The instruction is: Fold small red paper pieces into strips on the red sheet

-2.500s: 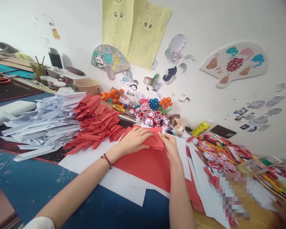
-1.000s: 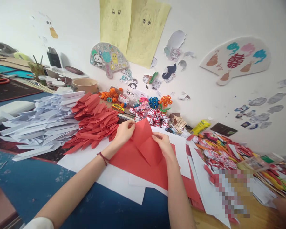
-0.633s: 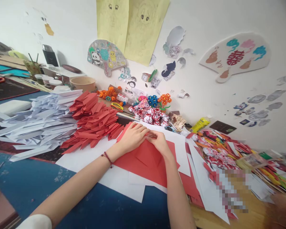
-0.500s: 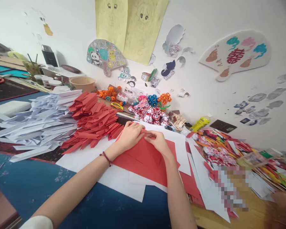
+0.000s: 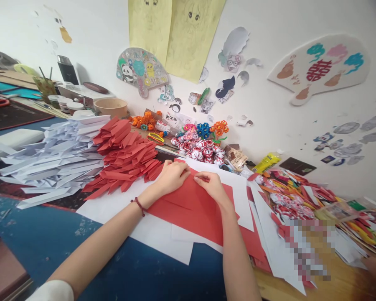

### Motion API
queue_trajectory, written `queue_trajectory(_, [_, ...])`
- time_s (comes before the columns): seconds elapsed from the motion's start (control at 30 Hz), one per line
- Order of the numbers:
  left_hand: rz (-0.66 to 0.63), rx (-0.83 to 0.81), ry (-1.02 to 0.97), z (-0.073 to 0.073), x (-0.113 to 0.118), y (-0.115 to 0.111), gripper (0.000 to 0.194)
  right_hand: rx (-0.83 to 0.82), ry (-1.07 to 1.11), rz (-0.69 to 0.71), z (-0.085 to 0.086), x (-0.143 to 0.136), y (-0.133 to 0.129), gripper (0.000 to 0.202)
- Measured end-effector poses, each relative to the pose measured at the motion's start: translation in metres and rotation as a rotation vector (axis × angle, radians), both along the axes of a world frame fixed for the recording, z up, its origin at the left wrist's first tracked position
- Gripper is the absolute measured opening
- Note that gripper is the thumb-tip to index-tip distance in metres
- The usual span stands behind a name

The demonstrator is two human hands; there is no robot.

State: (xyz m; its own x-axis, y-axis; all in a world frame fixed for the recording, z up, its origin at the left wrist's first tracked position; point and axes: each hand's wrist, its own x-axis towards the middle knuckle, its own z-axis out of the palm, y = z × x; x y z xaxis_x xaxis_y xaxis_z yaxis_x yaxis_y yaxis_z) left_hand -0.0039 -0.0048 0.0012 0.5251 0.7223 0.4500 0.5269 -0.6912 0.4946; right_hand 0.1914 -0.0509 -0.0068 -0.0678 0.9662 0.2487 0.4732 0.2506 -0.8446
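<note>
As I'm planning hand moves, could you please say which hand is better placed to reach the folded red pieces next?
Probably the left hand: it is nearer the folded red pieces, and the right hand would likely have to cross past it.

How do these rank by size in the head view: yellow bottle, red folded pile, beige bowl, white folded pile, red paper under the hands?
1. White folded pile
2. Red folded pile and red paper, unranked: they look alike, and left hand and right hand hide some paper
3. Beige bowl
4. Yellow bottle
</note>
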Motion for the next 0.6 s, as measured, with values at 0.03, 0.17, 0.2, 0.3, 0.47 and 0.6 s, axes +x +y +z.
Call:
queue_trajectory(0.03, [-0.016, -0.011, -0.006, 0.0002, -0.0002, -0.0002, 0.019, -0.014, 0.020, 0.013, 0.0011, 0.0004, -0.0008, 0.021])
queue_trajectory(0.17, [-0.060, -0.049, -0.026, 0.0017, 0.0000, -0.0009, 0.018, -0.057, 0.072, 0.047, 0.0058, 0.0005, -0.0045, 0.026])
queue_trajectory(0.2, [-0.060, -0.052, -0.027, 0.0021, 0.0001, -0.0011, 0.018, -0.062, 0.077, 0.051, 0.0066, 0.0002, -0.0053, 0.027])
queue_trajectory(0.3, [-0.060, -0.051, -0.023, 0.0025, 0.0005, -0.0014, 0.017, -0.060, 0.082, 0.053, 0.0084, -0.0014, -0.0073, 0.028])
queue_trajectory(0.47, [-0.056, -0.045, -0.024, 0.0022, 0.0011, -0.0021, 0.017, -0.060, 0.096, 0.065, 0.0103, -0.0039, -0.0080, 0.028])
queue_trajectory(0.6, [-0.071, -0.068, -0.038, 0.0047, 0.0012, -0.0031, 0.017, -0.037, 0.092, 0.061, 0.0104, -0.0051, -0.0072, 0.025])
